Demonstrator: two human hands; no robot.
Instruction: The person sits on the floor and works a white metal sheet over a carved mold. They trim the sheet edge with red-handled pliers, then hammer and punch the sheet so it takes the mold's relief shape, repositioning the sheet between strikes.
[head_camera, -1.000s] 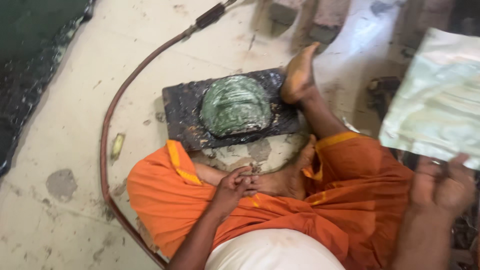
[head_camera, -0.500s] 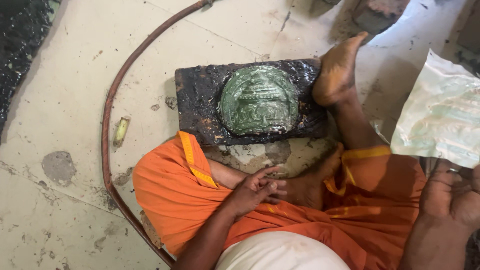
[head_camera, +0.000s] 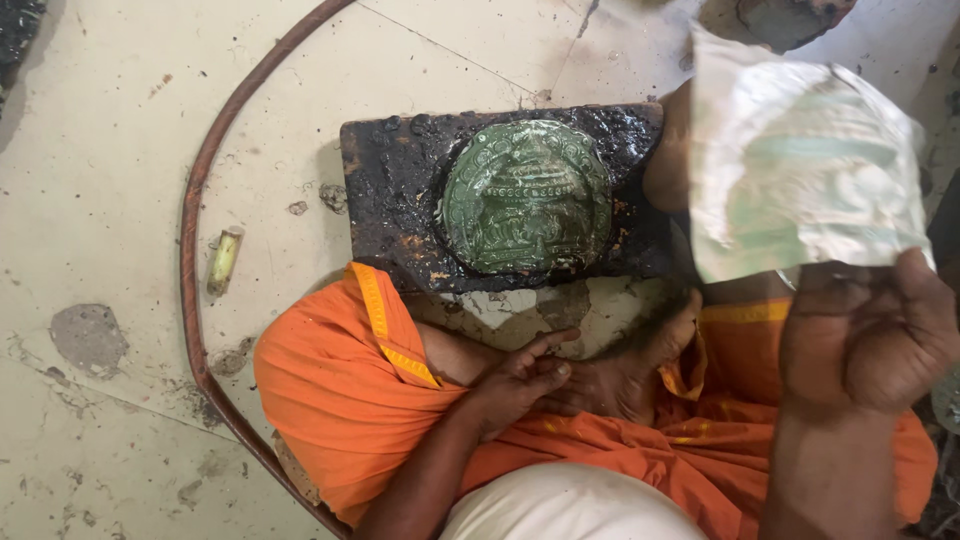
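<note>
A round green embossed metal plate (head_camera: 527, 195) lies pressed into a black pitch-covered slab (head_camera: 400, 190) on the floor in front of my crossed legs. My right hand (head_camera: 865, 335) is raised at the right and holds a thin, shiny, pale sheet (head_camera: 805, 170) that covers my right foot and the slab's right end. My left hand (head_camera: 520, 378) rests on my left foot (head_camera: 625, 370), fingers loosely apart, holding nothing. An orange cloth (head_camera: 340, 400) wraps my legs.
A reddish-brown hose (head_camera: 190, 250) curves across the pale, stained concrete floor at the left. A small yellowish-green stub (head_camera: 224, 260) lies beside it. Dark debris sits at the top left corner and a dark lump at the top right.
My right hand has brought the shiny sheet leftward, closer over the slab's right end. The view has shifted so the slab sits more central. My left hand stays on my foot.
</note>
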